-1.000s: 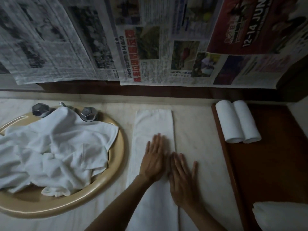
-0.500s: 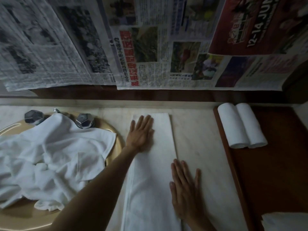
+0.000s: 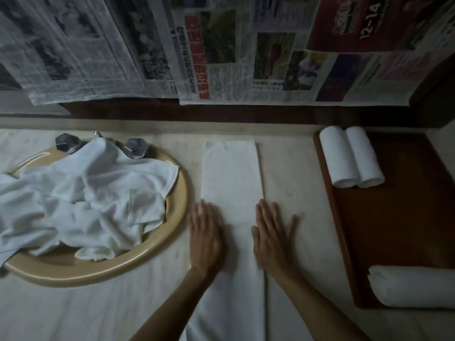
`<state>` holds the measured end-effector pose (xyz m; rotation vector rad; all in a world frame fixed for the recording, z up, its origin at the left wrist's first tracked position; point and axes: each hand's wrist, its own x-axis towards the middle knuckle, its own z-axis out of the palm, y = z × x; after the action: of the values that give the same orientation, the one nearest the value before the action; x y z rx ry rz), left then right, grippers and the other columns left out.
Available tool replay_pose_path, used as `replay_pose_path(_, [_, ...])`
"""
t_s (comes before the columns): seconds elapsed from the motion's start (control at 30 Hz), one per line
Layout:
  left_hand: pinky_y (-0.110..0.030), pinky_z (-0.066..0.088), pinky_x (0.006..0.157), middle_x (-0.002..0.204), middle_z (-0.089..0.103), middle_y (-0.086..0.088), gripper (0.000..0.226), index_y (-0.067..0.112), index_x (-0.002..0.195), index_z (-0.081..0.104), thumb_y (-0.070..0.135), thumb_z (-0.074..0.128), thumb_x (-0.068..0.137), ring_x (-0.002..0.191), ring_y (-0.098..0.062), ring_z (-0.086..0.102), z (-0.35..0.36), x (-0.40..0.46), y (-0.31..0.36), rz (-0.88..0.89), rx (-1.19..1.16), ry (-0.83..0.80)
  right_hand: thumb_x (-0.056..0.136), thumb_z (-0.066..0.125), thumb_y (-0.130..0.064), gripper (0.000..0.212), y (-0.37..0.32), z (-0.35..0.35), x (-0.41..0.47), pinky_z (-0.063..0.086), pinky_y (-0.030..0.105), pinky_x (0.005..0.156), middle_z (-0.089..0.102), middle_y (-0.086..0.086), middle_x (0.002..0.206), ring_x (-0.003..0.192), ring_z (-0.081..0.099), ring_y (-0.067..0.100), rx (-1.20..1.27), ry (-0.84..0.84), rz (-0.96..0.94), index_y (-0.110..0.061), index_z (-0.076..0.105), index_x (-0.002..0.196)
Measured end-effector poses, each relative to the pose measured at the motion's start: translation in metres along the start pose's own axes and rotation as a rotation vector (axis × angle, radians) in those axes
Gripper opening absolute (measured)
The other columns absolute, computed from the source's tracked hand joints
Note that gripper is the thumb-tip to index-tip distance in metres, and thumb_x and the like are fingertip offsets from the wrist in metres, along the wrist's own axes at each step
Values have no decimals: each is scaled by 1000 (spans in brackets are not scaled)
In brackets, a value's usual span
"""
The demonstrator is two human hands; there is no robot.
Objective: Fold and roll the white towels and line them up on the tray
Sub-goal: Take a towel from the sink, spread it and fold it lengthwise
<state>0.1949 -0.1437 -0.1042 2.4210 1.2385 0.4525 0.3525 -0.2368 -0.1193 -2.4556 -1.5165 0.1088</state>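
Observation:
A white towel (image 3: 232, 173), folded into a long narrow strip, lies flat on the pale marble counter, running away from me. My left hand (image 3: 206, 236) presses flat on its left edge with straight fingers. My right hand (image 3: 272, 236) lies flat on its right edge, fingers spread, partly on the counter. Two rolled white towels (image 3: 350, 157) lie side by side at the far end of the brown wooden tray (image 3: 394, 230) on the right. A third, thicker roll (image 3: 413, 286) lies at the tray's near end.
A beige sink basin (image 3: 177, 217) on the left holds a heap of loose white towels (image 3: 81, 203), with two metal tap knobs (image 3: 135, 147) behind. Newspaper sheets (image 3: 221, 57) hang on the wall above the counter.
My left hand has slid back from the far end of the folded towel to its near left edge. My right hand has stayed flat on the right edge.

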Motion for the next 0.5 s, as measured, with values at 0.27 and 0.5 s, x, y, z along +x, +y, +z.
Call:
replay_pose_path(0.27, [-47,5,122,162,17,-17,61,2,154,23,32,21,101,151,-32,13,-4,-41,6,-133,26,-105,101,22,-45,62,10,-9,-3,3,77,108,26,-6,163,152,19,25,-47,-74,68,-18,34,155])
replay_pose_path(0.5, [-44,1,123,163,11,-13,71,3,155,19,42,7,97,152,-27,5,-17,-48,-4,-202,38,-95,99,28,-41,60,8,-9,0,14,83,101,33,-1,160,148,29,27,-63,-74,127,-14,40,151])
